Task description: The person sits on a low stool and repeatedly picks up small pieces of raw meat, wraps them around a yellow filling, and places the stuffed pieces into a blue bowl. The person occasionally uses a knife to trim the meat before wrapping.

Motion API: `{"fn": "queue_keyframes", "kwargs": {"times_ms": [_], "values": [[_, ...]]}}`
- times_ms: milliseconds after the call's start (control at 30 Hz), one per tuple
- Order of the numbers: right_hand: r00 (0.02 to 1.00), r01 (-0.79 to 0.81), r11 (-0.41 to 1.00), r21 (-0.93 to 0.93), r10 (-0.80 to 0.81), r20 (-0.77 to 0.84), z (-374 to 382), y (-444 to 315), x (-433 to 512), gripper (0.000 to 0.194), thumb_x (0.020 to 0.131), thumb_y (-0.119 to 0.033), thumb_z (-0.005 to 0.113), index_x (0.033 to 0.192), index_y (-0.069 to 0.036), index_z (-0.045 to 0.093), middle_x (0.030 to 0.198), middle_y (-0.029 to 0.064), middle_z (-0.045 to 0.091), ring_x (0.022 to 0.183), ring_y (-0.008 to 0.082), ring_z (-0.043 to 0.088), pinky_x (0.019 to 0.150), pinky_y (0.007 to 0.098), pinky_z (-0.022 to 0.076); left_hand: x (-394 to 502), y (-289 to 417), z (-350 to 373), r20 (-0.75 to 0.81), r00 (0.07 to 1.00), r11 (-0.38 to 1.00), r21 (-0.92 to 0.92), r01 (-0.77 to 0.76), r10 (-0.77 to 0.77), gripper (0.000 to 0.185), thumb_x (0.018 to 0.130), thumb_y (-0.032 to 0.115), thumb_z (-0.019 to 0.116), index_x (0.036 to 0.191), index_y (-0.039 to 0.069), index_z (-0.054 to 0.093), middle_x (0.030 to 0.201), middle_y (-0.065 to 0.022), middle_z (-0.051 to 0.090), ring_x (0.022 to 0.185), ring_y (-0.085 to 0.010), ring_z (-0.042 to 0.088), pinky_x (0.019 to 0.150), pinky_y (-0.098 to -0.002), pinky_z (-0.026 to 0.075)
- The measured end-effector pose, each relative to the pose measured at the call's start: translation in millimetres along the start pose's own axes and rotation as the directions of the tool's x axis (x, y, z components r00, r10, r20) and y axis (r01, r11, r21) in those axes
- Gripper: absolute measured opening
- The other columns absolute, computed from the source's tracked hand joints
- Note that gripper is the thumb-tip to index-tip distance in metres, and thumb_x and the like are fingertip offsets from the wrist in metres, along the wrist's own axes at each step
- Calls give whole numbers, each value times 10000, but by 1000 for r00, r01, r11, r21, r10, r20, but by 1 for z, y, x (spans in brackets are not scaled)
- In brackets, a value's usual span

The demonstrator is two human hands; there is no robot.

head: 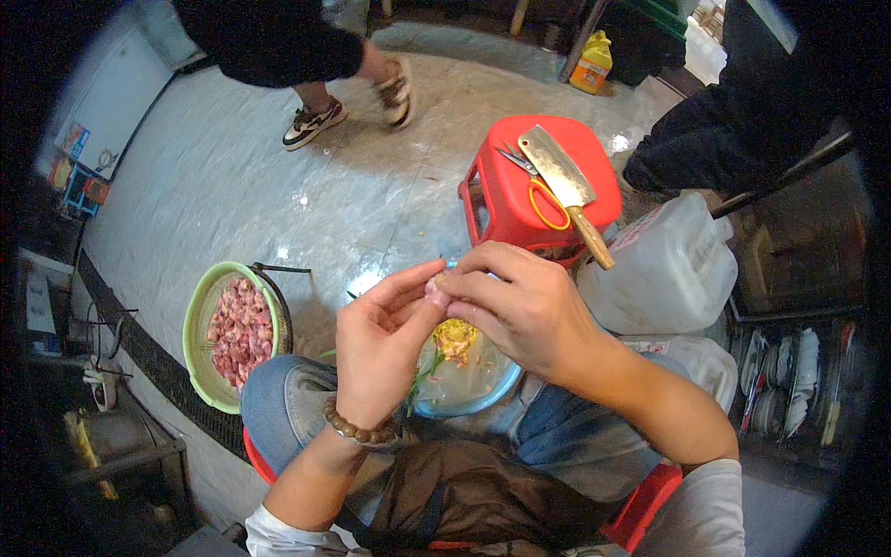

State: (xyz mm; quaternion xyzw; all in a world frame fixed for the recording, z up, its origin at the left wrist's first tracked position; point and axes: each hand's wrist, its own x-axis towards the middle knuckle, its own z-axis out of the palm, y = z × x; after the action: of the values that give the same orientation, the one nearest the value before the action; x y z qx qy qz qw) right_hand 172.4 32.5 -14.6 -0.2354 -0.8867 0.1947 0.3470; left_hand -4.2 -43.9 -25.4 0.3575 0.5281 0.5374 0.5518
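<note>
Both my hands meet over a blue-rimmed basin [498, 397] that stands between my knees. My left hand [390, 327], with a beaded bracelet at the wrist, pinches a small pinkish piece of meat [437, 292] between thumb and fingers. My right hand [518, 306] grips the same piece from the other side, its fingertips partly covering it. Below them in the basin lie yellow scraps [454, 338] in cloudy liquid, with green leaves [421, 379] at the left side. A light green colander [191, 334] at the left holds many pieces of raw meat [240, 331].
A red plastic stool [505, 143] ahead bears a cleaver [557, 167] and scissors with orange handles [546, 202]. Plastic jugs [668, 271] stand at the right. A person's shoes [317, 125] are on the floor ahead; another person's dark-clothed leg [717, 132] is at the upper right.
</note>
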Motion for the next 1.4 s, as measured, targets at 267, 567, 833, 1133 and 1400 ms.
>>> {"fn": "queue_keyframes", "kwargs": {"times_ms": [267, 567, 833, 1133, 1400], "values": [[996, -26, 992, 124, 36, -86, 6, 5, -4, 117, 826, -35, 769, 935, -6, 741, 899, 130, 711, 793, 307, 719, 689, 401, 592, -2, -7, 1, 55, 996, 997, 20, -68, 67, 367, 1025, 0, 631, 1387, -65, 617, 1280, -142, 704, 1155, -161, 674, 1014, -289, 545], [993, -115, 988, 101, 113, 25, 5, 7, -3, 141, 815, -5, 801, 934, 6, 727, 910, 138, 715, 776, 272, 734, 669, 361, 586, -7, -6, 5, 31, 989, 954, 261, -150, 146, 366, 1009, -9, 636, 1373, -40, 639, 1266, -128, 717, 1163, -156, 666, 1007, -300, 544], [994, -72, 996, 62, 76, -81, 12, 1, -2, 144, 817, -34, 751, 888, 10, 633, 818, 159, 640, 743, 369, 678, 640, 450, 563, -2, -8, 9, 2, 964, 898, 364, -247, 265, 360, 952, -24, 664, 1312, -28, 678, 1199, -161, 745, 1070, -182, 735, 878, -316, 611], [970, -168, 974, 148, 191, -153, -1, 12, 5, 92, 847, -17, 764, 898, 17, 696, 839, 148, 695, 714, 265, 717, 628, 363, 584, 0, -7, 6, 4, 991, 990, 22, -136, 136, 398, 979, -19, 661, 1372, -59, 611, 1236, -135, 717, 1124, -172, 691, 983, -310, 564], [946, -318, 922, 220, 324, 8, -6, 24, -4, 115, 937, -62, 689, 970, 38, 733, 893, 184, 716, 828, 330, 731, 739, 423, 569, 3, 1, -1, -10, 998, 978, -200, -61, 60, 467, 1013, 1, 615, 1461, -76, 506, 1299, -174, 657, 1176, -292, 689, 1020, -389, 570]]}}
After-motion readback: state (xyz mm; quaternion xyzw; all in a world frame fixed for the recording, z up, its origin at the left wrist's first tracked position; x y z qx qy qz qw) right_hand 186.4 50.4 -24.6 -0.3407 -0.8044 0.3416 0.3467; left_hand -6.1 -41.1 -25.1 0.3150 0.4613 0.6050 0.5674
